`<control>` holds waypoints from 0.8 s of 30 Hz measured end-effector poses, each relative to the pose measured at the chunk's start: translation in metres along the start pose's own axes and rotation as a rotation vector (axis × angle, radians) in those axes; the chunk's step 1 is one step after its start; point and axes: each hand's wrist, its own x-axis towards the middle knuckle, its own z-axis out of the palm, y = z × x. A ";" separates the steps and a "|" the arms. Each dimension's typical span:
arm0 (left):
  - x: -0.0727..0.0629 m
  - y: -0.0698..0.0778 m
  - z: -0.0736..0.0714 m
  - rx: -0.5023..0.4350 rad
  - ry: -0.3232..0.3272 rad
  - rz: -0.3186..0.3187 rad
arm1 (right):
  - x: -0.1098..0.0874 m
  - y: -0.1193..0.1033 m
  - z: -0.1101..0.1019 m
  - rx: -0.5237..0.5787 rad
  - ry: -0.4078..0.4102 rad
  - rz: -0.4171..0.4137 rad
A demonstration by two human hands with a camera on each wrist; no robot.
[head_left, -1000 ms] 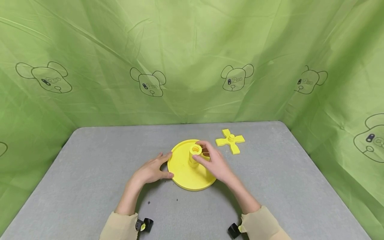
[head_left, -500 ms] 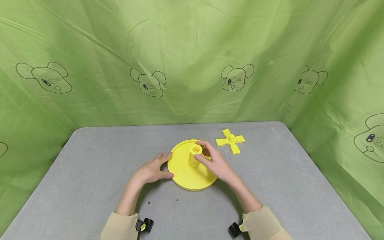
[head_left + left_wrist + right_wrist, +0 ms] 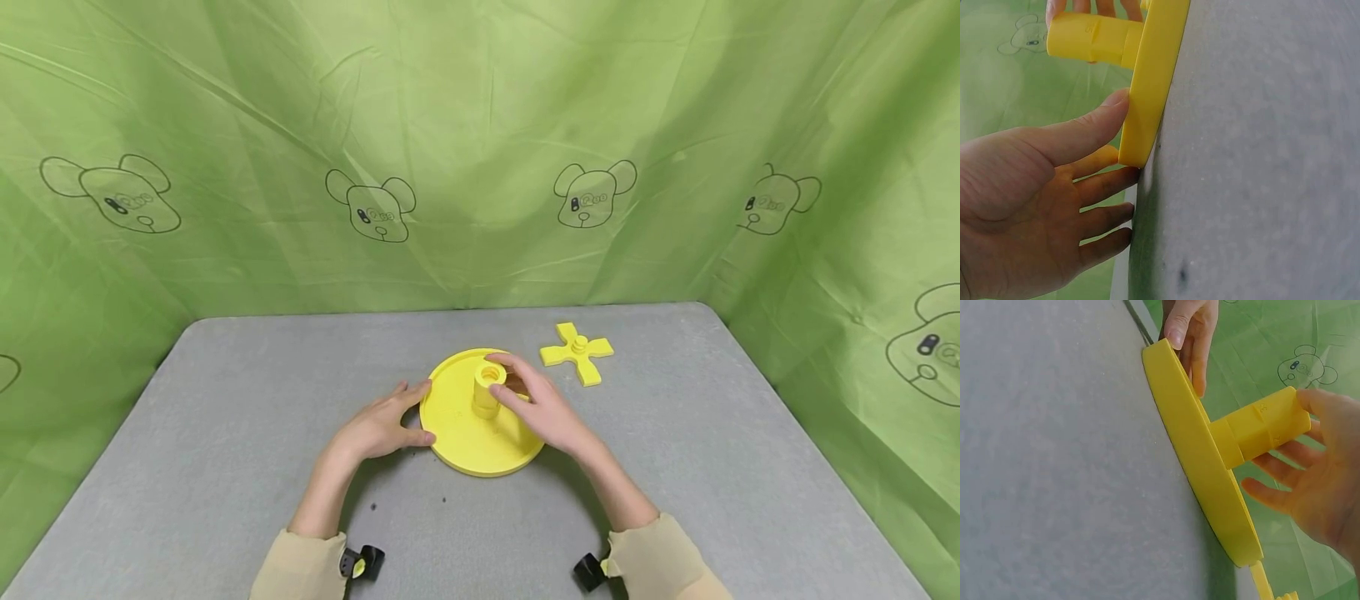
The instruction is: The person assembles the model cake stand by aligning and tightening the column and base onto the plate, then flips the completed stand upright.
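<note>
Slightly rightward, the thumb of the right hand (image 3: 545, 413) has shifted around the upright tube (image 3: 484, 401), which that hand grasps. Hollow at its top, the tube stands inside the shallow rimmed tray (image 3: 454, 427). Spread, the left hand (image 3: 377, 425) touches the tray's left rim; far right lies a yellow cross (image 3: 578, 356).

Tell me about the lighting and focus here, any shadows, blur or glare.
Head view: fairly even light, soft shadows on the grey table near the left hand and right hand; left wrist: scene turned sideways, table slightly blurred, dark shadow beside the hand; right wrist: also tilted, similar shadow near the lower end of the yellow disc; no strong glare in any view.
</note>
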 end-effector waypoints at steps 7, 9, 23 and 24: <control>0.000 0.000 0.000 -0.004 0.002 0.004 | 0.000 -0.002 0.005 -0.014 0.042 0.016; 0.000 0.000 0.000 -0.006 0.002 0.005 | 0.000 -0.001 0.005 0.002 0.038 0.016; 0.000 -0.001 0.000 -0.002 0.001 -0.003 | -0.001 -0.001 0.006 0.003 0.015 0.039; 0.000 -0.001 0.000 -0.001 0.002 -0.001 | -0.001 -0.001 0.005 0.001 0.019 0.035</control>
